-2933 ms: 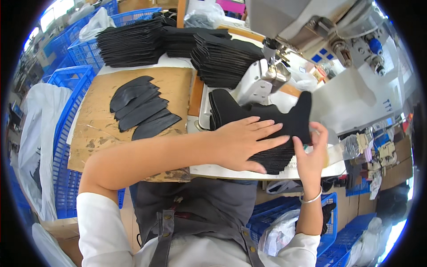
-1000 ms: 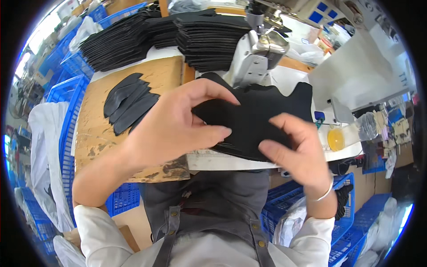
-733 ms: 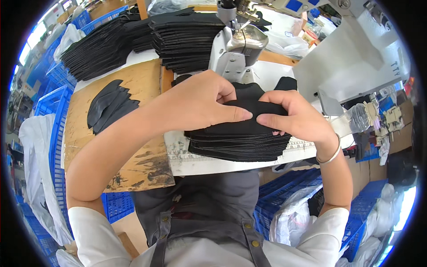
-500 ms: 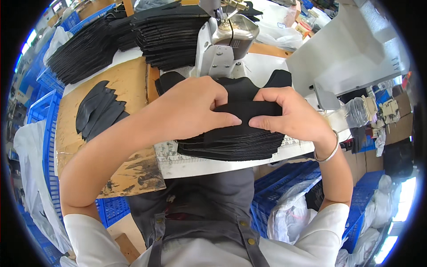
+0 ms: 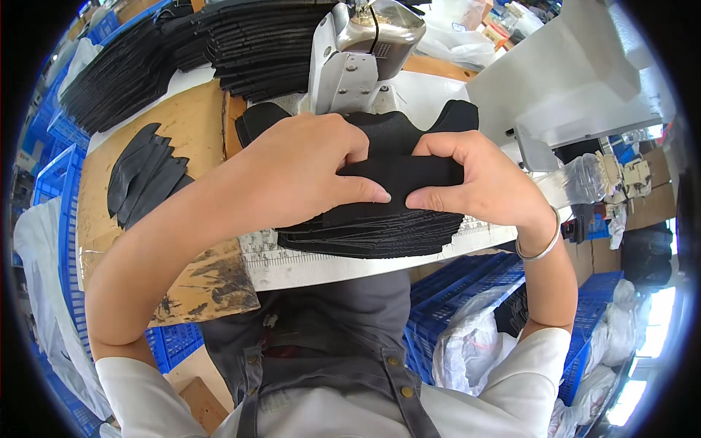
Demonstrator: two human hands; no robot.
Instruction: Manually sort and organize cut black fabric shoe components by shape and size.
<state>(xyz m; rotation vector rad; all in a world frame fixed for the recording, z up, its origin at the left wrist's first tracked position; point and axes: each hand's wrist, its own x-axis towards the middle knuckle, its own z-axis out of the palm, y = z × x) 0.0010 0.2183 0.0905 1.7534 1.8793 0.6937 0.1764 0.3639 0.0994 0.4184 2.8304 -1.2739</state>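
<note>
While the left hand [image 5: 307, 175] pinches the left part of a black cut piece [image 5: 400, 171] between thumb and fingers, the right hand [image 5: 496, 182] pinches its right part, so each grip is closed on that piece. The thumbs lie on its near side, tips facing each other with a small gap between. The piece is just in front of the metal post of the sewing machine [image 5: 347, 77], over a stack of black pieces [image 5: 365, 239] on the white bench [image 5: 314, 274]. Left of the sewing machine, a worn brown cardboard sheet [image 5: 204, 281] bears a fan of narrow dark pieces [image 5: 146, 179]. A tall black pile [image 5: 270, 51] stands close to the machine's left. Behind it to the right lies a clear plastic bag [image 5: 456, 47].
</note>
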